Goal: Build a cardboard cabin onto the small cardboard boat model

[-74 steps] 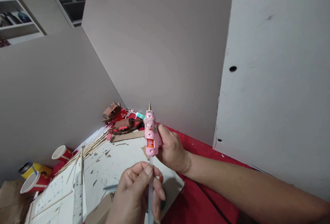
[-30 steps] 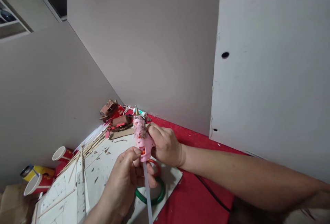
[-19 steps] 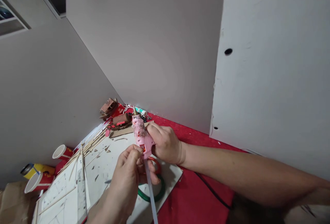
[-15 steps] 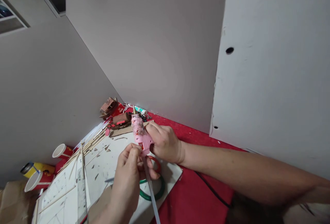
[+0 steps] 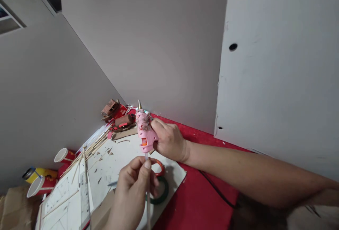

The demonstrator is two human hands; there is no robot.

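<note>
My right hand (image 5: 170, 139) is wrapped around the handle of a pink hot glue gun (image 5: 148, 138), whose metal nozzle points up and away from me. Dried glue and grime coat the gun's front half. Just below the gun's rear end, my left hand (image 5: 137, 178) pinches a translucent glue stick (image 5: 148, 208) between thumb and fingers. The stick's upper end sits at the back of the gun, and its lower part hangs down past my hand. Behind the left hand lie orange-handled scissors (image 5: 160, 166), partly hidden, and a green ring of tape (image 5: 162, 191).
A white board (image 5: 116, 155) with scraps lies on the red tabletop (image 5: 196, 194). Thin wooden sticks (image 5: 92, 143), a ruler (image 5: 85, 194) and brown models (image 5: 111, 110) are on the left. Paper cups (image 5: 42, 186) and a yellow can (image 5: 37, 174) stand there too. Grey panels (image 5: 159, 46) rise behind.
My left hand has moved down from the gun's rear along the glue stick, leaving a short length of stick showing. The gun has shifted slightly up and now stands more upright.
</note>
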